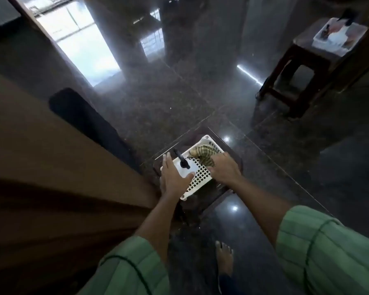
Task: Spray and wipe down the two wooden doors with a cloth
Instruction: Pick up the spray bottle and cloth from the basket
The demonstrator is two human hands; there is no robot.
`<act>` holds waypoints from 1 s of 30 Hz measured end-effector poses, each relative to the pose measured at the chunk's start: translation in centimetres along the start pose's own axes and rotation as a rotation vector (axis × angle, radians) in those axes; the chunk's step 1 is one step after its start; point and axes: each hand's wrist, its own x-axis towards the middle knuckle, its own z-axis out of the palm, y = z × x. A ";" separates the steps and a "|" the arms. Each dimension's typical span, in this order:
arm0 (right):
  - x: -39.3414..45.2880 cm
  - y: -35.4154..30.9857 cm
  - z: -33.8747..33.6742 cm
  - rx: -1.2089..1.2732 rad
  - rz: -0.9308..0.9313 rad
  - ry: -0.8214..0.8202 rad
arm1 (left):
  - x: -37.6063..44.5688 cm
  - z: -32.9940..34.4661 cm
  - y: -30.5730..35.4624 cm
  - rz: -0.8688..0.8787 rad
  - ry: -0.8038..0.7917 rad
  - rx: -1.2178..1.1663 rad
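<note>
Brown wooden door (41,167) stands just left of both hands. White perforated plastic basket (202,179) lies under them, long axis running away rightward. Left hand (175,179) rests fingers-spread on white spray bottle (184,169); right hand (224,167) grips green checked cloth (202,154).

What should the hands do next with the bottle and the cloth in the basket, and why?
Probably close the left hand round the white spray bottle and lift it out. That hand lies with straight fingers beside the bottle in the white basket, not yet gripping it, while the right hand is already on the striped cloth. Both are needed before spraying the wooden door on the left.
</note>
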 end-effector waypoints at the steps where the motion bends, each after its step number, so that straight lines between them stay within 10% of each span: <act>1: 1.4 0.3 0.6 0.009 0.001 -0.013 | 1.0 1.0 -0.1 0.000 0.007 0.003; 12: 10.6 1.7 7.2 -0.034 0.092 -0.052 | 6.6 6.6 -1.0 0.071 0.215 -0.257; 22: 1.1 -0.2 0.3 1.202 0.562 -0.271 | -0.5 1.8 1.8 0.212 0.154 -0.299; 30: -12.5 -7.4 -2.4 1.392 0.590 -0.217 | -13.9 -4.5 -0.3 0.270 0.101 -0.244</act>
